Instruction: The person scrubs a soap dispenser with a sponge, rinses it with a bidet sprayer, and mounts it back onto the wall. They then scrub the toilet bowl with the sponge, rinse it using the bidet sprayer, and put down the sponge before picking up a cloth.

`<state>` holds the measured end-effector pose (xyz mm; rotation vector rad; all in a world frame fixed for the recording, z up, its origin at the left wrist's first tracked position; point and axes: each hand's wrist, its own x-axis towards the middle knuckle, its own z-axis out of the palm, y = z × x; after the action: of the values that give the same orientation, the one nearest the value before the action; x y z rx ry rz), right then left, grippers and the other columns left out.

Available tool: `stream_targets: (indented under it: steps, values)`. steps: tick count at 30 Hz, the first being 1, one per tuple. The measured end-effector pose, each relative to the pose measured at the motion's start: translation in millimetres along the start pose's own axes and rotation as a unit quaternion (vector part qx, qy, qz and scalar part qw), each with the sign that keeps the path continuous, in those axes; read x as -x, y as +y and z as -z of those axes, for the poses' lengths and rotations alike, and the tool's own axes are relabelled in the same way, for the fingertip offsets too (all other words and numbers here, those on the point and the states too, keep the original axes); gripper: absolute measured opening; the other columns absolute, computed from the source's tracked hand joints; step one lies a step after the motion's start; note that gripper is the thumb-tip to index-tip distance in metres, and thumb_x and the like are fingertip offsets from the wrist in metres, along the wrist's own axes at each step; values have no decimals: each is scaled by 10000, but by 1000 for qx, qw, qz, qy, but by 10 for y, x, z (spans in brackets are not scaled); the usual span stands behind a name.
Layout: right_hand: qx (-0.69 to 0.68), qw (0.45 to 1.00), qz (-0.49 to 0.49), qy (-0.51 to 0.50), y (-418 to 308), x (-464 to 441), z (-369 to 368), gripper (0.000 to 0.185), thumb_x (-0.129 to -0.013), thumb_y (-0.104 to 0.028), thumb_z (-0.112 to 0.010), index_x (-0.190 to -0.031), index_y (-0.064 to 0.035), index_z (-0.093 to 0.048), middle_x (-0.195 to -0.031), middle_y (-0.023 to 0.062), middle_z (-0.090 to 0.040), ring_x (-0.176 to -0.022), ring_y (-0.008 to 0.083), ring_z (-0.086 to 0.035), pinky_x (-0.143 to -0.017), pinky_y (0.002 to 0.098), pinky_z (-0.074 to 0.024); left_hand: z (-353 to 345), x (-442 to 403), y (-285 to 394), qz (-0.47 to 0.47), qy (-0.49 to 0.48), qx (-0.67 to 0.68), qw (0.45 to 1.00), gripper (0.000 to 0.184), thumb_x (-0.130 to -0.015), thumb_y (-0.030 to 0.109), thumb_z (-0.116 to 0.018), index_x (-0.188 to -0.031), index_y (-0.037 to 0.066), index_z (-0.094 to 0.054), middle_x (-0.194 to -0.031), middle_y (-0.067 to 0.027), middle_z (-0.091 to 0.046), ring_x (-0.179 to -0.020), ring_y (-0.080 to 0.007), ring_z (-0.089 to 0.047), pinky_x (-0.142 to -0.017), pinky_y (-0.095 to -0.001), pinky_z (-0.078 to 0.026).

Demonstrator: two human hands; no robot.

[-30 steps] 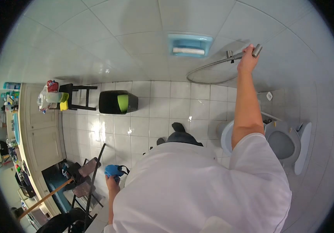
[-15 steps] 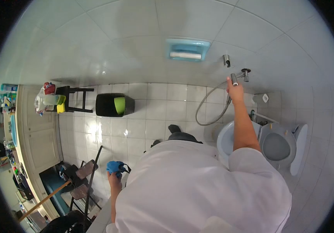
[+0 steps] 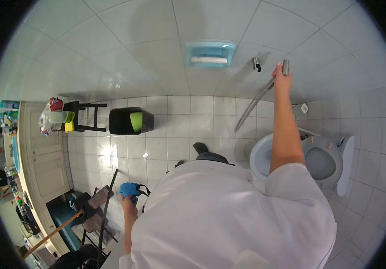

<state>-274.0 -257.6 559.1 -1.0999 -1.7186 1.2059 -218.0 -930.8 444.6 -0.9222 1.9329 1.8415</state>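
Observation:
My right hand [image 3: 283,81] is closed around a metal bidet sprayer [image 3: 286,67], raised in front of the tiled wall. From it the flexible hose [image 3: 252,106] hangs down to the left. Just left of the sprayer, an unoccupied wall holder [image 3: 256,63] is fixed to the tiles. Below my right arm stands the toilet [image 3: 258,154], with its seat [image 3: 307,152] raised. At the lower left, my left hand [image 3: 129,207] grips a bunched blue cloth [image 3: 129,189] with a dark strap or loop hanging from it.
A light-blue soap dish [image 3: 211,47] is set in the wall. On the tiled floor [image 3: 179,130] stands a black bin [image 3: 123,121]. A dark stool [image 3: 83,116] bears bags and a yellow item. Cabinets [image 3: 47,166], a wooden stick [image 3: 51,235] and a folding frame [image 3: 104,215] are at left.
My right hand has risen and moved slightly right with the sprayer, drawing the hose up and straighter. My left hand with the blue cloth has shifted slightly up and left.

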Motion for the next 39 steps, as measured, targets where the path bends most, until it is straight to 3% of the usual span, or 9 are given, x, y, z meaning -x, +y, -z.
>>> stream_targets:
  steps: [10,16,20,24,28,31,33,36,39]
  values:
    - [-169,980,72,81,-97,-438,-508,273,-775,-289,-564,-760,-38,-458,-591,21,-471,-554,97,-434,-500,235,-346,354,109,-319,-56,23,30,998,387,-649,-30,-486,-1000,130,-447,-753,-33,-506,-589,-123,-489,-423,-203,-364]
    - [34,996,80,28,1113,-837,-774,411,-823,-341,-466,-1074,-15,-467,-870,69,-560,-776,170,-519,-684,282,-402,60,582,-16,60,105,64,991,459,-665,28,-486,-1106,135,-416,-885,-76,-523,-689,-161,-510,-523,-258,-433]
    - [83,995,-14,54,630,-565,-868,443,-816,-361,-465,-976,47,-530,-912,135,-570,-811,234,-539,-725,282,-406,75,615,-131,111,188,3,976,574,-715,68,-473,-1253,132,-284,-1055,-107,-465,-847,-201,-514,-628,-309,-437]
    - [-44,998,-52,6,611,-525,-758,511,-768,-413,-526,-975,54,-536,-920,163,-566,-841,256,-537,-766,317,-398,-10,486,-123,54,203,136,968,478,-711,63,-476,-1169,150,-373,-840,-48,-514,-644,-127,-486,-490,-255,-416]
    - [237,963,14,127,783,-79,-585,621,-720,-470,-560,-1051,46,-461,-967,162,-532,-894,291,-509,-802,314,-393,-8,110,378,-72,181,331,923,393,-693,-3,-419,-1060,137,-423,-729,-22,-473,-563,-113,-457,-412,-209,-370]
    - [281,956,-7,83,1926,-37,-451,608,-675,-442,-619,-993,56,-475,-988,208,-510,-882,276,-510,-747,351,-428,-38,-4,1380,-139,224,292,919,379,-721,15,-440,-1086,114,-428,-716,-16,-457,-564,-106,-441,-425,-221,-358]
    - [136,968,-137,-158,2573,139,-401,415,-768,-293,-528,-1068,-22,-437,-1074,148,-481,-936,257,-492,-708,375,-438,42,-240,1802,-206,236,242,918,383,-698,45,-484,-1075,99,-442,-736,-26,-483,-584,-111,-452,-435,-245,-364]
    - [127,827,-287,-465,1370,1069,-501,532,-786,-248,-496,-1239,-107,-255,-1016,61,-513,-843,190,-503,-638,304,-380,-136,-301,2203,-239,225,158,931,341,-677,64,-524,-1010,91,-458,-815,-28,-530,-705,-136,-499,-573,-271,-418]
    - [84,815,-361,-446,1264,1311,-738,374,-796,-267,-495,-1116,-129,-362,-770,34,-552,-582,91,-472,-532,261,-385,-518,-440,2014,-191,116,123,967,430,-680,64,-532,-1097,108,-435,-863,-50,-534,-726,-159,-509,-588,-294,-428]
